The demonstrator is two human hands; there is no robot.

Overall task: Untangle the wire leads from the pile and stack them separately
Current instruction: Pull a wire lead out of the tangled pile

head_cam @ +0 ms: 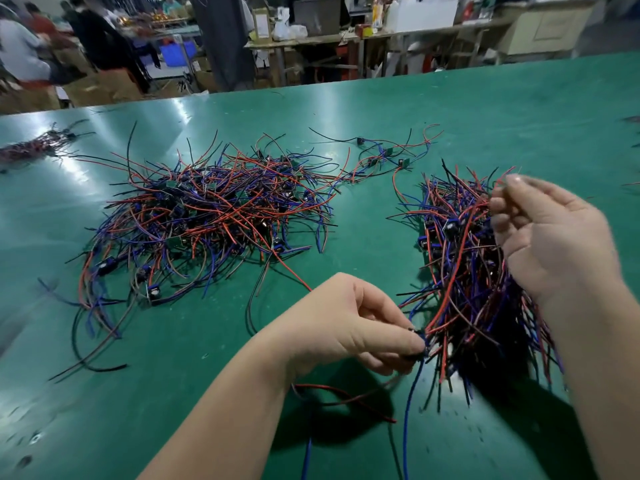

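Observation:
A big tangled pile (207, 216) of red, blue and black wire leads with small boards lies on the green table (450, 112), left of centre. A second, neater stack of leads (464, 271) lies at the right. My left hand (356, 327) pinches one lead (420, 344) by its small dark component at the stack's near end; its red and blue wires trail down toward me. My right hand (547, 237) hovers over the stack, palm up, fingers loosely curled among red wire ends; whether it pinches one I cannot tell.
A few separate leads with small boards (388, 154) lie behind the two piles. Another bundle of wires (31, 147) sits at the far left edge. Beyond the table are benches, boxes and people in the workshop.

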